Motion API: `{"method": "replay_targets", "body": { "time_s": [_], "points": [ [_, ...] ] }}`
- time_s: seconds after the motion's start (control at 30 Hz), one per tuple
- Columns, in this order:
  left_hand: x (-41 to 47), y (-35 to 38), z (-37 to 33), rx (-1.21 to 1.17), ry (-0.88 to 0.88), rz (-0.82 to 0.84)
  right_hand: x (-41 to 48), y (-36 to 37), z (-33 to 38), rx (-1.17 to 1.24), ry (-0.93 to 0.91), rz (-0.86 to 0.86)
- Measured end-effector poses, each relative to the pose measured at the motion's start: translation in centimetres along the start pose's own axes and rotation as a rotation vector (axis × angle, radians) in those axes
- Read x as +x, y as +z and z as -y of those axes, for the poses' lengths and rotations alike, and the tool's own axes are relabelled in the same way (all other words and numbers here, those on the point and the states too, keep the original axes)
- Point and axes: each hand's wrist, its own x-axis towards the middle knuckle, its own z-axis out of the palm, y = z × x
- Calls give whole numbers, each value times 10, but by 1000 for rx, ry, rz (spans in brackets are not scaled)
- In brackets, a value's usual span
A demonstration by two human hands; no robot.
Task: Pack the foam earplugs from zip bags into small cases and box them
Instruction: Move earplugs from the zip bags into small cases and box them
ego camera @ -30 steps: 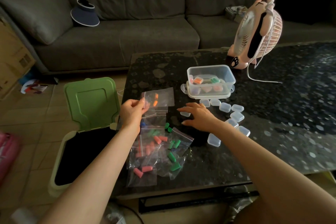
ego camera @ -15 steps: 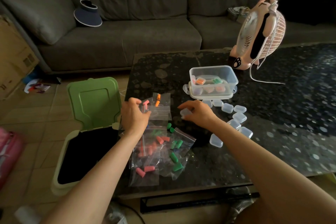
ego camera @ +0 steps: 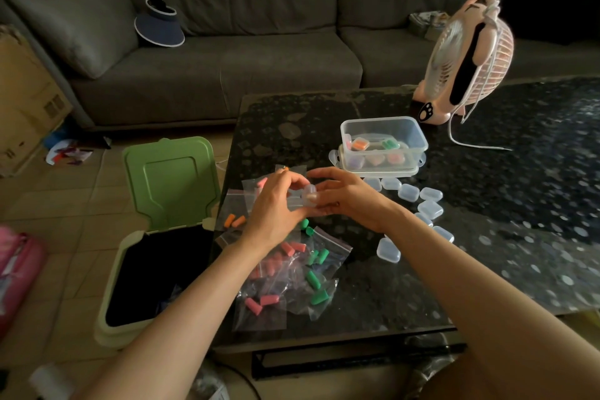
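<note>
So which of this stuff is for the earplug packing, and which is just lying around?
For the job: zip bags of earplugs, small case in the right hand, empty cases, clear box of filled cases.
Just lying about: pink fan, visor on the sofa, cardboard box.

The fingers of the left hand (ego camera: 272,208) and the right hand (ego camera: 349,201) are covering most of the small case (ego camera: 307,195) between them, and it is perhaps standing open, though the lid is not showing clearly. The left forearm is hiding part of the zip bags (ego camera: 269,318). The right wrist is blocking some of the loose cases (ego camera: 430,208), and the picture's left edge is cutting off a pink thing (ego camera: 16,269).
</note>
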Motion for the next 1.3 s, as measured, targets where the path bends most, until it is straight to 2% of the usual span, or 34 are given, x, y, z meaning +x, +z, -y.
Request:
{"method": "replay_targets", "body": {
  "time_s": [0.43,0.67,1.03,1.3],
  "points": [
    [0,-7,-4,37,31,24,-2,3,-3,-39,29,90],
    [1,-6,0,94,44,34,1,4,-5,-67,36,8],
    [2,-4,2,132,13,85,0,5,-4,-98,25,-11],
    [-1,-8,2,225,57,85,4,1,-9,-267,-18,-124]
  ]
}}
